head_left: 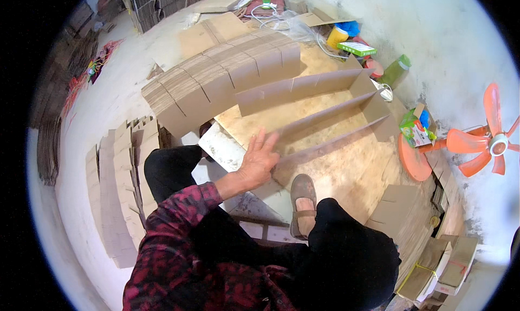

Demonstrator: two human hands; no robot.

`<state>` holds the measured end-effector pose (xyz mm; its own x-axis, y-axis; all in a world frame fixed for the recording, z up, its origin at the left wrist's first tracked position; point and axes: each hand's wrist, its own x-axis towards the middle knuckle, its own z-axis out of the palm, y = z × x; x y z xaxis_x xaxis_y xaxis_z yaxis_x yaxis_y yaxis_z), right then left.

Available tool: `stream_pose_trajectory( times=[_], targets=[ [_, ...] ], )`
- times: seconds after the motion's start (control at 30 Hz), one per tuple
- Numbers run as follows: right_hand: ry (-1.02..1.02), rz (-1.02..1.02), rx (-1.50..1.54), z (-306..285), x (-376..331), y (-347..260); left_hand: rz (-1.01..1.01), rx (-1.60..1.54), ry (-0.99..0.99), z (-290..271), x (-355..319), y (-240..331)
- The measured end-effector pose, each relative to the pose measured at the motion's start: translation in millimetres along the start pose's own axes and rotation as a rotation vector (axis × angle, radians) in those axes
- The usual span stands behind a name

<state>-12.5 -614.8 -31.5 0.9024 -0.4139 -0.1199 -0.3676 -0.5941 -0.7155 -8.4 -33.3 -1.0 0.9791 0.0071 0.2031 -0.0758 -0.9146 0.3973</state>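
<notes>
My left hand (pixel 259 162) reaches forward over the edge of the tan work board (pixel 338 183). Its fingers are stretched out and slightly apart, with nothing seen in them. They are at the near left ends of the slotted cardboard strips (pixel 319 121); whether they touch them I cannot tell. These strips stand on edge in long rows, joined by crosswise pieces at their right end. Behind them a long stack of slotted cardboard strips (pixel 219 78) stands packed together. My right hand is out of sight.
More cardboard strips (pixel 122 186) stand at the left. An orange fan (pixel 482 143) is at the right by the wall. Along the wall lie a green bottle (pixel 398 71), a yellow container (pixel 337 37) and a white cable (pixel 325 48). My shoe (pixel 303 189) is at the board's front.
</notes>
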Motion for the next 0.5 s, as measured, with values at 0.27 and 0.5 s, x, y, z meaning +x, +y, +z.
stream_pose_trajectory(
  times=[0.27,0.5],
  targets=[
    [-0.055,-0.419,-0.175,-13,-52,-134,0.027,0.028,0.109,0,-25,-1],
    [-0.106,-0.475,0.172,100,29,-167,-0.183,-0.169,-0.073,9,-12,16]
  ],
)
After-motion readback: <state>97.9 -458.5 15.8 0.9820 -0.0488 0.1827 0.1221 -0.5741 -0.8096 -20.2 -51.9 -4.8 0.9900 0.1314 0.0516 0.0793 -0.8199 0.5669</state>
